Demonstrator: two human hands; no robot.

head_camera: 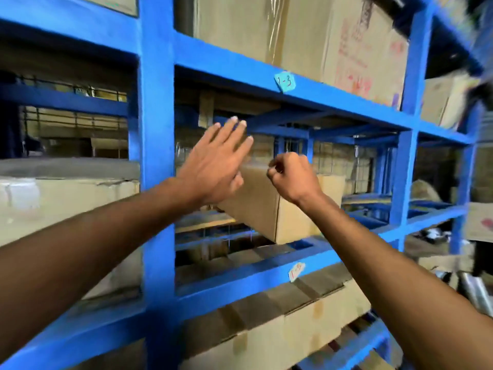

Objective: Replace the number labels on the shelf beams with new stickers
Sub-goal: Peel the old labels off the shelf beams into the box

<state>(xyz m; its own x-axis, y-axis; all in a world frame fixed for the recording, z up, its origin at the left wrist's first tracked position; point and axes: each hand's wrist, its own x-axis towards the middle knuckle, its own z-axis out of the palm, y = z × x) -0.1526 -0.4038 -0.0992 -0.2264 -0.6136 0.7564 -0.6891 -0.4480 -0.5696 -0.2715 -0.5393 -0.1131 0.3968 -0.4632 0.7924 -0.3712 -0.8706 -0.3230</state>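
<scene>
The blue shelf rack fills the view, its bays packed with cardboard boxes; one box sits in the middle bay right behind both hands. The task's things are on the front beams. The upper beam carries a light blue sticker marked "1-3", which looks like a fresh one. The lower beam carries a pale label with red writing, tilted and curling at an edge; it is too blurred to read, and I judge it to be the one not yet replaced.

The left hand is spread flat, fingers straight, raised in front of the middle bay and holding nothing. The right hand is curled into a loose fist with thumb and fingertip pressed together. Whether something small sits in that pinch I cannot tell.

Risks from here, as I see them:
- If a sticker is in that pinch, it could fold onto itself or stick to the fingers.
- The old label may tear on peeling and leave scraps, so a new sticker laid over it would lift.
- Dust on the paint would weaken the bond.
- A hasty press could set the sticker crooked, as the pale one sits.
- No spare stickers are in sight.
</scene>
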